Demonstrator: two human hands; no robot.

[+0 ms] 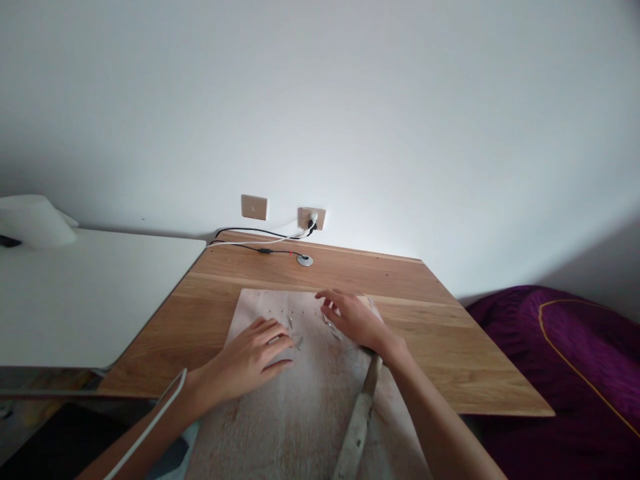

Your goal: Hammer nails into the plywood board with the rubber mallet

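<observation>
My left hand (260,352) rests palm down over a worn, pale wooden board (300,420), its fingers apart, beside a few thin shiny metal pieces that look like nails (291,323). Over the far right part of the board is my right hand (353,320), fingers apart and slightly bent, with more small nail-like pieces (335,333) just below its fingertips. Nothing shows in its grasp. A tool with a long worn wooden handle (357,427) lies along the board's right side; its far end is hidden by my right wrist.
The board lies on a wooden table (480,373) against a white wall. Cables (260,235) run to a wall socket (311,218) and a round cable grommet (305,261). A white table (125,287) adjoins at left; purple fabric (560,360) lies at right.
</observation>
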